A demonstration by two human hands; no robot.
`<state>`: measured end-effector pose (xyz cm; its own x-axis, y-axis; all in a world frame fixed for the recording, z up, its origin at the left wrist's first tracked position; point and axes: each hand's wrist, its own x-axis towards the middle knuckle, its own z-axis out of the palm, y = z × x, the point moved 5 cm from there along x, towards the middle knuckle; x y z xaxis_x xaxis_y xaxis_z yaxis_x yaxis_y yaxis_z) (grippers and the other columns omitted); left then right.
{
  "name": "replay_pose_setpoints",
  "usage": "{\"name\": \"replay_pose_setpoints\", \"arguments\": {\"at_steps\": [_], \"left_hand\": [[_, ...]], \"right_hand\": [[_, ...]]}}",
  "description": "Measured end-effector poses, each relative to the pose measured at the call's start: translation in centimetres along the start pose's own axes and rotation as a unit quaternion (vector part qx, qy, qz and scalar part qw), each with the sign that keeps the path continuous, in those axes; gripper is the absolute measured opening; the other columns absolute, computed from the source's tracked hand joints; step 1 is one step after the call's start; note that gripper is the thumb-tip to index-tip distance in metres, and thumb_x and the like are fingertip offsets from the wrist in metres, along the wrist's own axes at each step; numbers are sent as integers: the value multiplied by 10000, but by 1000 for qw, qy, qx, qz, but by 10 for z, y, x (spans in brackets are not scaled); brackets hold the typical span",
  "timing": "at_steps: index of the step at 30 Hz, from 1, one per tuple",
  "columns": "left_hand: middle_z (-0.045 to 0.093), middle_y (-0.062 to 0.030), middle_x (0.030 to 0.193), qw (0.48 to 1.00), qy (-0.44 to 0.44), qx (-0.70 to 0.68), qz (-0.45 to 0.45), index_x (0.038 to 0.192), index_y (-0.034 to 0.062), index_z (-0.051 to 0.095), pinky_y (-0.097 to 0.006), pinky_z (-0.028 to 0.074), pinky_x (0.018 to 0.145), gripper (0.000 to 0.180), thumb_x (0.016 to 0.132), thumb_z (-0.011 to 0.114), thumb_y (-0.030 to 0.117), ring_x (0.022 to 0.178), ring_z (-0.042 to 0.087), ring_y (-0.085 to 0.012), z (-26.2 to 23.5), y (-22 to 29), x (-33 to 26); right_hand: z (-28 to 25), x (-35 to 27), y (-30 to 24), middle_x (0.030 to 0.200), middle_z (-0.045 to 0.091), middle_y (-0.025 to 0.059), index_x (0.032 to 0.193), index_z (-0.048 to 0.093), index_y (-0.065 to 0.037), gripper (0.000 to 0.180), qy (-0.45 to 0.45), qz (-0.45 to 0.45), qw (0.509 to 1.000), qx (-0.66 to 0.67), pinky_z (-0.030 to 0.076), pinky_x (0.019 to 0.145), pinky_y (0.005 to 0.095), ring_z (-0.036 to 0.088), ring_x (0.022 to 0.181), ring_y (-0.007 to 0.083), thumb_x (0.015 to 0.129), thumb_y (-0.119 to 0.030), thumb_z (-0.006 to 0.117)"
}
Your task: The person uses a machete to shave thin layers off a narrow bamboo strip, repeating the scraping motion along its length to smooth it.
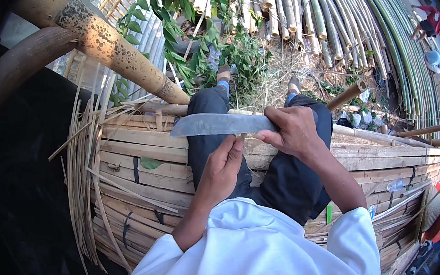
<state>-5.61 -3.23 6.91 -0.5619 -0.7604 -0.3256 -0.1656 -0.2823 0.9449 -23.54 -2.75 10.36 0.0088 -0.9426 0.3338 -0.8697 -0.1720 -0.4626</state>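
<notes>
My right hand [299, 134] is closed around the handle of a machete [219, 123]. Its broad grey blade points left, level across my knees, with the thumb near the blade's base. Just below the blade, my left hand [220, 169] pinches a thin pale strip [241, 137] between thumb and fingers. It looks like bamboo and meets the blade's lower edge. Most of the strip is hidden by the hand and blade.
I sit on bundled split bamboo [145, 175]. Loose thin strips [87, 201] lie at the left, beneath a thick spotted pole [112, 47]. Beyond my feet are leafy branches [245, 62] and long bamboo poles [324, 13]. A person [432, 22] is far right, near a red-and-tan hat [438, 210].
</notes>
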Motion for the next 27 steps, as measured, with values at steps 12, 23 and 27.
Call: {"name": "replay_pose_setpoints", "arguments": {"at_steps": [12,23,27], "left_hand": [[500,-64,658,994,47,91,43,1171,31,537,-289,385,561,306,1004,428,263,593,421,-106,-4,17,6],[424,2,631,998,44,51,18,992,27,523,-257,337,516,272,1011,409,273,577,381,-51,-7,15,8],[386,23,611,998,45,48,25,885,28,492,-243,314,498,296,1011,408,282,560,354,-43,-8,15,8]], "right_hand": [[11,0,3,459,521,69,675,583,-114,564,3,-24,999,-25,410,407,375,578,441,256,728,-675,596],[15,0,14,505,502,89,717,567,-71,571,-12,14,1000,-13,380,453,394,547,479,289,753,-641,583],[15,2,14,464,522,73,695,593,-113,563,14,-4,999,-30,397,407,370,576,448,265,735,-674,592]]}}
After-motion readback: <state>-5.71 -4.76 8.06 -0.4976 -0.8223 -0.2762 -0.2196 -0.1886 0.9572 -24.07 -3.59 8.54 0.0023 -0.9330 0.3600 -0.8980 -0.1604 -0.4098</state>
